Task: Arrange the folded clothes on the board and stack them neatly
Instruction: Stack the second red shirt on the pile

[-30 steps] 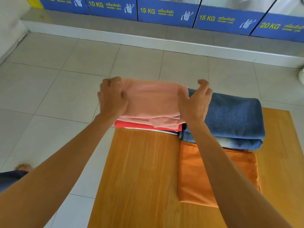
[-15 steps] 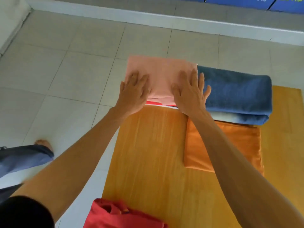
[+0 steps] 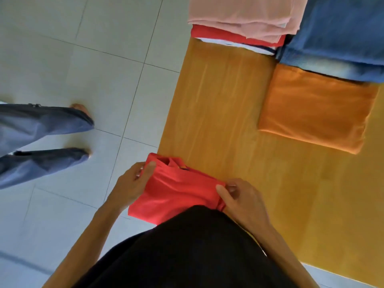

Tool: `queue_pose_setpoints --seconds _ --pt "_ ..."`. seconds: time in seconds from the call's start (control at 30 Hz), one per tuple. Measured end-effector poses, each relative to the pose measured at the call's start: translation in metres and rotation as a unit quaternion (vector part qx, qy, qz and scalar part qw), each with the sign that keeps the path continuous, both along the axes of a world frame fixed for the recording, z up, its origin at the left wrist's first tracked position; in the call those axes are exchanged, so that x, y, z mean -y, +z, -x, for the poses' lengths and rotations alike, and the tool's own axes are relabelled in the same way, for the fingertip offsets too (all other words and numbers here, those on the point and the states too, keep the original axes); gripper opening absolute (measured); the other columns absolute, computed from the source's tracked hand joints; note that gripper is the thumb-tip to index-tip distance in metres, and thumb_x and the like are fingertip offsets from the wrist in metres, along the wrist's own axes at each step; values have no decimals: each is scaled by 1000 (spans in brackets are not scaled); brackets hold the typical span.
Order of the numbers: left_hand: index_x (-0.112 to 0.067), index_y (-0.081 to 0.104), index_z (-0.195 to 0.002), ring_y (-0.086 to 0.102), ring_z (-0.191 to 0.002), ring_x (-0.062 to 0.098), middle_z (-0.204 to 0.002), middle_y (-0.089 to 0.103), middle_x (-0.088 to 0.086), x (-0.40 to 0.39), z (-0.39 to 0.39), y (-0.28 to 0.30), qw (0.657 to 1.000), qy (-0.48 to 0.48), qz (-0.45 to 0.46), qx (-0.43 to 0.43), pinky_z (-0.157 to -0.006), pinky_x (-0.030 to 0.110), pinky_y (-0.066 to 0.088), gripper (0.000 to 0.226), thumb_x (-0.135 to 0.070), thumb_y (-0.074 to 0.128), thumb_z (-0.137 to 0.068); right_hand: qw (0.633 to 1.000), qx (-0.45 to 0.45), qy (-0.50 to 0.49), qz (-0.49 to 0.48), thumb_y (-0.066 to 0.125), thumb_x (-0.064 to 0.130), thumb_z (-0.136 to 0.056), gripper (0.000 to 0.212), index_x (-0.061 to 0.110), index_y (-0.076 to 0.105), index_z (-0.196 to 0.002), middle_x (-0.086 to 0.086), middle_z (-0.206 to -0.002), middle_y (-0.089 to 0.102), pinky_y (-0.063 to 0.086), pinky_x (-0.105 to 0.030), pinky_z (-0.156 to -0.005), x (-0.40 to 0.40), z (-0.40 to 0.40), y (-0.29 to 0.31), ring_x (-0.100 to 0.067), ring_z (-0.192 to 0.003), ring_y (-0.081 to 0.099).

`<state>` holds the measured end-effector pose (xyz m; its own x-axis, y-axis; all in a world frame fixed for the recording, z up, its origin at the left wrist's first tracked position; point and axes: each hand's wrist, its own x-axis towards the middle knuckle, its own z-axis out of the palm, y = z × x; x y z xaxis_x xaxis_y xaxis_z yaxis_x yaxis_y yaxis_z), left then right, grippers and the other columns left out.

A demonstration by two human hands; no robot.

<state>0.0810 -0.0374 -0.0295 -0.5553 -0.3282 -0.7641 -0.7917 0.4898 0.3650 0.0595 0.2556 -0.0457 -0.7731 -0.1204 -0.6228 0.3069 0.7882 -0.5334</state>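
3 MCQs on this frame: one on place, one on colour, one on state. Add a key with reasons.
1. Where does the orange cloth lie?
A. on the wooden board
B. on the floor tiles
C. on the pink garment

2. What colour is the garment on top of the far-left stack?
A. green
B. pink
C. black

3. What holds the red garment?
A. left hand only
B. neither hand
C. both hands

Key: 1 A, it lies flat on the board beside the jeans; 2 B, the pink garment tops that stack; 3 C, left hand and right hand grip opposite edges.

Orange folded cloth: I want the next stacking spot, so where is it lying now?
The orange folded cloth lies on the right of the wooden board, just below the folded blue jeans.
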Motion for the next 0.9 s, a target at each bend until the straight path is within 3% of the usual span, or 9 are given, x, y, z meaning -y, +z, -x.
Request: queue_pose_setpoints --seconds 0.1,0.23,0.33,0.47,0.6,0.7,0.77,0.9 --pt "-30 57 -109 63 -85 10 -98 64 -14 12 -28 -4 998 -45 -5 54 -67 26 46 73 -89 47 -67 996 51 62 -51 60 73 -76 57 27 62 -110 9 -100 61 46 -30 -76 9 -18 -2 -15 -95 61" --pt "-32 65 -106 70 -86 15 -97 72 -10 14 -19 -10 998 -26 -46 21 -77 39 56 55 -77 55 -75 994 77 77 -5 71 52 -79 44 20 67 -109 3 -101 69 47 -31 -74 28 -9 -1 -20 -93 64" --pt "-30 65 -103 71 -90 20 -100 73 -3 6 5 -7 990 81 -105 -42 -83 44 57 41 -65 57 -85 997 53 14 60 74 37 -81 29 22 73 -106 5 -96 73 49 -29 -76 26 18 8 -14 -87 66" --pt "-29 63 -109 68 -96 19 -104 70 -4 -14 42 -14 978 131 -124 -101 -86 40 56 40 -62 55 -88 990 -43 -121 57 75 38 -82 26 21 69 -101 9 -92 68 49 -24 -69 8 67 16 -8 -84 63" --pt "-19 60 -118 64 -99 25 -109 67 1 -33 59 -29 993 48 -27 -102 -87 45 53 56 -65 46 -90 979 -48 -189 -57 64 70 -74 67 21 56 -118 0 -115 60 53 -44 -87 -3 91 9 -22 -105 61" --pt "-10 56 -120 60 -99 28 -108 63 5 -42 59 -35 991 25 50 -119 -84 41 48 53 -54 37 -98 979 40 -173 -103 48 93 -63 82 16 55 -91 1 -90 64 54 -44 -78 -1 85 8 -25 -89 66" --pt "-7 55 -117 56 -91 25 -99 59 3 -49 57 -36 988 19 76 -134 -78 37 42 51 -50 35 -101 978 70 -178 -81 48 96 -59 86 17 56 -93 1 -90 65 56 -45 -77 9 73 3 -23 -85 65" --pt "-7 53 -106 55 -82 27 -90 58 6 -53 55 -38 983 20 113 -145 -73 40 45 52 -52 29 -101 970 48 -237 0 59 80 -72 68 19 61 -102 4 -97 67 58 -41 -78 25 57 -10 -17 -87 65"
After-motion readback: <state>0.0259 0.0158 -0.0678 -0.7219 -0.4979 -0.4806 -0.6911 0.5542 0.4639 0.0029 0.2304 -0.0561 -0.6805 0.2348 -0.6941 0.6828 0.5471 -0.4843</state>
